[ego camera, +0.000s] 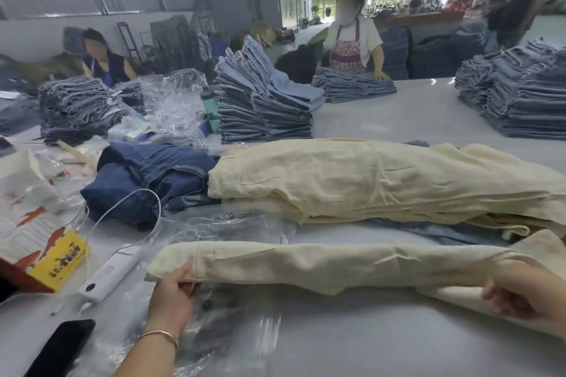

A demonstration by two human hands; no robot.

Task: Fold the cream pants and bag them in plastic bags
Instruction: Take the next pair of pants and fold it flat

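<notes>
A pair of cream pants lies stretched lengthwise across the near part of the white table, folded into a long narrow band. My left hand grips its left end, thumb on top. My right hand grips the right end, fingers curled round the cloth. Clear plastic bags lie flat on the table under and in front of the left end. Behind, a pile of more cream pants rests across the table.
Dark blue jeans lie left of the cream pile. A white charger with cable, a black phone and a yellow-red box sit at the near left. Stacks of folded denim stand behind. Three people work at the far side.
</notes>
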